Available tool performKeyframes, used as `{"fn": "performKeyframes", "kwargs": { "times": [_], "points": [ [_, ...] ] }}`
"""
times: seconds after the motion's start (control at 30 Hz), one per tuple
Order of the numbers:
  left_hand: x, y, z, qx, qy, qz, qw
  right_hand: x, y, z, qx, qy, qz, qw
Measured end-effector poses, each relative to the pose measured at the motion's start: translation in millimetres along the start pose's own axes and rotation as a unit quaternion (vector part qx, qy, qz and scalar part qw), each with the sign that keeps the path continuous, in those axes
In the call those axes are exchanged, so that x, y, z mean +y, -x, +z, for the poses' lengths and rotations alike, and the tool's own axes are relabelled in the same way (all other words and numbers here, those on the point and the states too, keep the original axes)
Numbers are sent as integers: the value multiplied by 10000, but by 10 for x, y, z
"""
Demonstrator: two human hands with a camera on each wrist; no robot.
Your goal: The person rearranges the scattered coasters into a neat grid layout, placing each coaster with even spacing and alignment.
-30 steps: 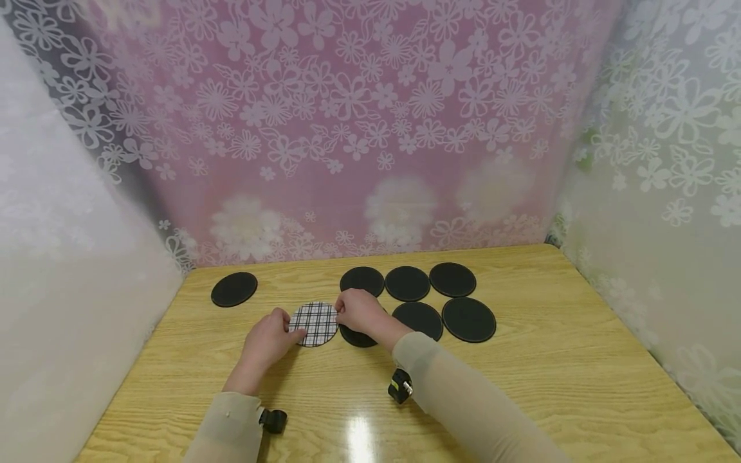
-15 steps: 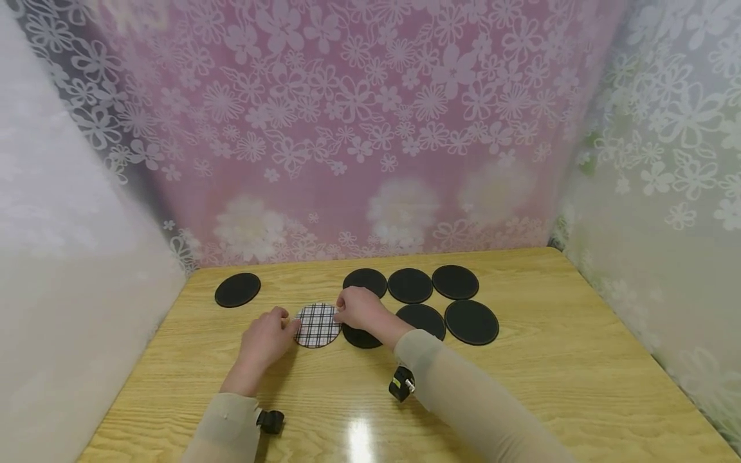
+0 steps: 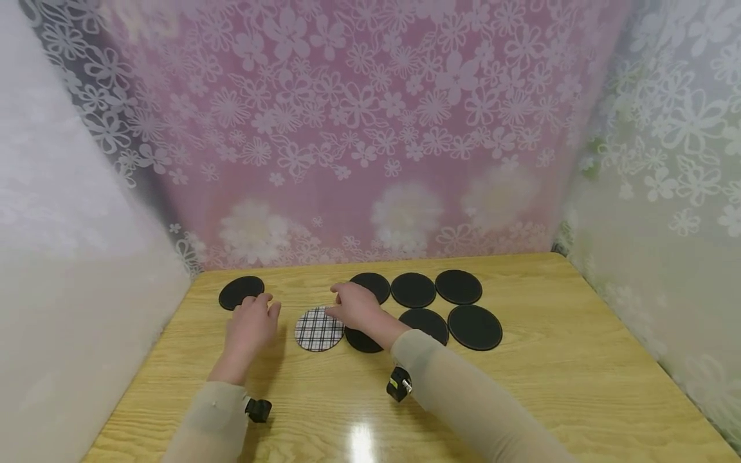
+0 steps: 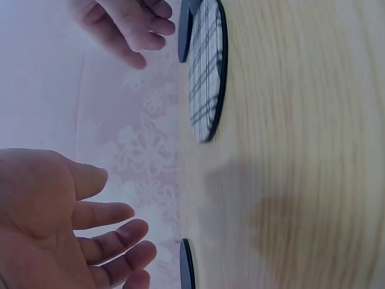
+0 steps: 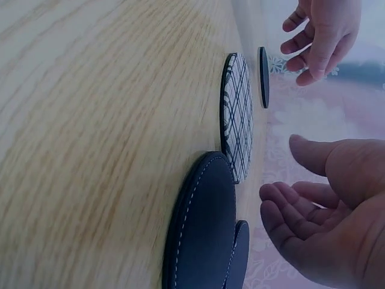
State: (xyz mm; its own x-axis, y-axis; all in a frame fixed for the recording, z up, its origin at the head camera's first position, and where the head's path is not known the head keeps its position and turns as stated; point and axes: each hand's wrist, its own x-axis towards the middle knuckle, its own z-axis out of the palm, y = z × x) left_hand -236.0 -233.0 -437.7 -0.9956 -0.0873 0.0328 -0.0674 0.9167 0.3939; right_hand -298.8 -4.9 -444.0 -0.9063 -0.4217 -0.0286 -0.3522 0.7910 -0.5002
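Note:
A round plaid coaster [image 3: 319, 329], white with dark lines, lies flat on the table; its dark edge shows in the left wrist view. My right hand [image 3: 360, 307] hovers above its right side, fingers loosely bent and holding nothing, as the right wrist view shows. Beneath that hand a black coaster [image 3: 363, 341] is partly covered. My left hand [image 3: 251, 325] is off to the left, fingers spread and empty, close to the lone black coaster [image 3: 240, 291] at the far left. In the left wrist view its palm [image 4: 36, 211] faces the camera.
Right of the plaid coaster, black coasters stand in two rows, among them a back one [image 3: 458, 287] and a front one [image 3: 475, 327]. Their edges touch or nearly touch. The wood-grain table [image 3: 550, 386] meets a pink flowered curtain [image 3: 370, 128] at the back.
My left hand has let go of the plaid coaster and moved left toward the lone black coaster. My right hand has let go too and lifted slightly above it.

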Motion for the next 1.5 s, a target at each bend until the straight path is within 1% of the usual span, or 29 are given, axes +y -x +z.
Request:
{"fn": "performKeyframes", "kwargs": {
  "times": [0.17, 0.33, 0.47, 0.6, 0.87, 1.0, 1.1, 1.2, 1.33, 1.5],
  "points": [
    [-123, -91, -33, 141, -130, -37, 9998, -43, -47, 11, 7, -264, -179, 9995],
    [-253, -192, -45, 213, -193, -134, 9995, -73, -114, 33, 42, -476, -160, 9987],
    [-340, -278, -49, 201, -180, -215, 9994, -84, -166, 64, 77, -562, -124, 9983],
    [-441, -374, -58, 114, -87, -323, 9994, -86, -214, 94, 67, -605, -101, 9981],
    [-614, -528, -131, 22, 176, -639, 9978, -86, -340, 116, 131, -518, 88, 9985],
    [-701, -584, -170, -56, 121, -775, 9969, -102, -407, 118, 107, -334, 154, 9993],
    [-752, -626, -178, -122, 52, -782, 9968, -116, -441, 118, 130, -215, 228, 9994],
    [-788, -669, -185, -150, 14, -809, 9966, -137, -457, 118, 126, -205, 264, 9994],
    [-835, -727, -201, -157, -43, -897, 9958, -175, -465, 133, 89, -251, 207, 9994],
    [-908, -778, -218, -298, -121, -1043, 9940, -216, -469, 173, 73, -260, 150, 9995]
  ]
}}
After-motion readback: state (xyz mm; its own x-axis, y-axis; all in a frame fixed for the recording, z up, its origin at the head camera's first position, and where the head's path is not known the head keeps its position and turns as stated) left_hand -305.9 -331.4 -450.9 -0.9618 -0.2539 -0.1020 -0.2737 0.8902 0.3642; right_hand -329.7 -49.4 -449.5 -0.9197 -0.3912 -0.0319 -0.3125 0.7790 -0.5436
